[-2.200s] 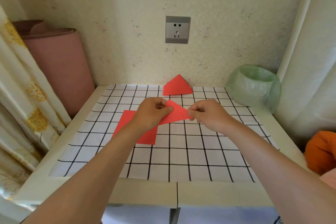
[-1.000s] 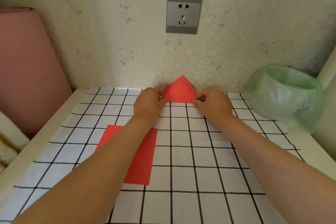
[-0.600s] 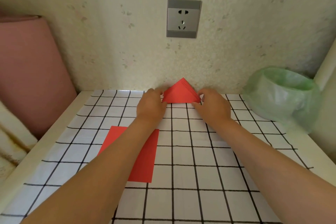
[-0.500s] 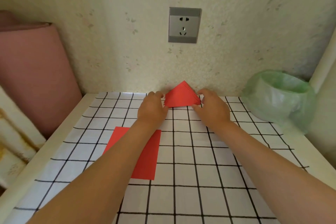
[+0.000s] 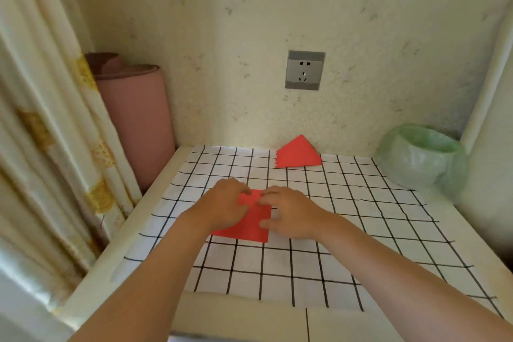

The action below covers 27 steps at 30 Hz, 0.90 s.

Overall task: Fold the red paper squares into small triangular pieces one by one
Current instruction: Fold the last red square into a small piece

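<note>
Both hands on the red paper squares point(image 5: 251, 226), centre of frame, lying flat on the grid mat point(image 5: 347, 216). Can't tell if it's one sheet or several. My left hand point(image 5: 222, 204) has its fingers bent down over the far left corner; pinching or just pressing, can't tell. My right hand point(image 5: 290, 215) has fairly straight fingers, tips resting on the far edge, thumb at the right edge. Folded triangles point(image 5: 298, 155) are piled upper centre by the wall, well apart. Step, I judge: take the top sheet for the next fold. To do it well, left pins the rest, right tips slide off one sheet only, check for doubles, match corners exactly before creasing.
</note>
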Available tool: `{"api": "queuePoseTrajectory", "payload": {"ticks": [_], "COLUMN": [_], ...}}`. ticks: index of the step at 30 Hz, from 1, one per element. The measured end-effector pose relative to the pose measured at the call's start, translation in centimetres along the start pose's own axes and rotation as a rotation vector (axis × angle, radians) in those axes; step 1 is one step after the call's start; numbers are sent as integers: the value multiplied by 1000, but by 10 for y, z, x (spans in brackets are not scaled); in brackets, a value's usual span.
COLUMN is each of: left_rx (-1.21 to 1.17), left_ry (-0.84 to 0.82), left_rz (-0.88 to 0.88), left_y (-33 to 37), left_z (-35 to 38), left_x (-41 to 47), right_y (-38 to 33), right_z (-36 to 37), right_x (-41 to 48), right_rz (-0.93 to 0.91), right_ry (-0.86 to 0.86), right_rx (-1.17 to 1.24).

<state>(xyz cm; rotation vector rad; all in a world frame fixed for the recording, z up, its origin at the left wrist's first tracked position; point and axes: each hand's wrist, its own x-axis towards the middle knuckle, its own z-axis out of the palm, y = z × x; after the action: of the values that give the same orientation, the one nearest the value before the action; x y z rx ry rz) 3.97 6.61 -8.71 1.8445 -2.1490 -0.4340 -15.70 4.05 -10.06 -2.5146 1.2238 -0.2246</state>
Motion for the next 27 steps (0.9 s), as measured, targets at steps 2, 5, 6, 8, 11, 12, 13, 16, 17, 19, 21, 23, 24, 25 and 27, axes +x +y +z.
{"api": "queuePoseTrajectory", "payload": {"ticks": [2,5,6,8,11,12,13,16,17,19,21,23,24,25,27], "left_rx": [3,70,91,77,6,-1,3,3,-9,4,69,87,80,77,67], "left_ry": [-87,-159,-163,-171,-138,-107,-75,-6,13,68,149,197,194,181,135], "left_rz": [-19,6,19,26,12,23,41,99,122,178,223,239,224,211,201], "left_y": [-7,-16,-20,-29,-36,-38,-38,-37,-35,-32,-31,-31,-32,-32,-32], "left_z": [-2,0,2,7,14,15,15,9,6,1,-2,-4,-6,-7,-9], "left_x": [-17,-37,-41,-45,-48,-48,-48,-50,-51,-52,-51,-50,-51,-51,-54], "right_y": [-5,-8,-8,-11,-14,-16,-17,-19,-20,-20,-19,-18,-17,-17,-16], "right_z": [8,16,19,23,27,28,28,26,24,20,16,12,11,9,5], "right_x": [-9,-20,-24,-28,-27,-27,-26,-25,-25,-25,-24,-24,-24,-23,-22], "right_rz": [11,14,16,24,38,39,38,33,25,10,-1,-9,-21,-37,-47], "right_ry": [-66,-133,-138,-101,12,48,83,187,223,277,312,351,384,423,445], "right_rx": [-16,-45,-63,-92,-102,-94,-82,-54,-48,-32,-42,-96,-126,-160,-242]}}
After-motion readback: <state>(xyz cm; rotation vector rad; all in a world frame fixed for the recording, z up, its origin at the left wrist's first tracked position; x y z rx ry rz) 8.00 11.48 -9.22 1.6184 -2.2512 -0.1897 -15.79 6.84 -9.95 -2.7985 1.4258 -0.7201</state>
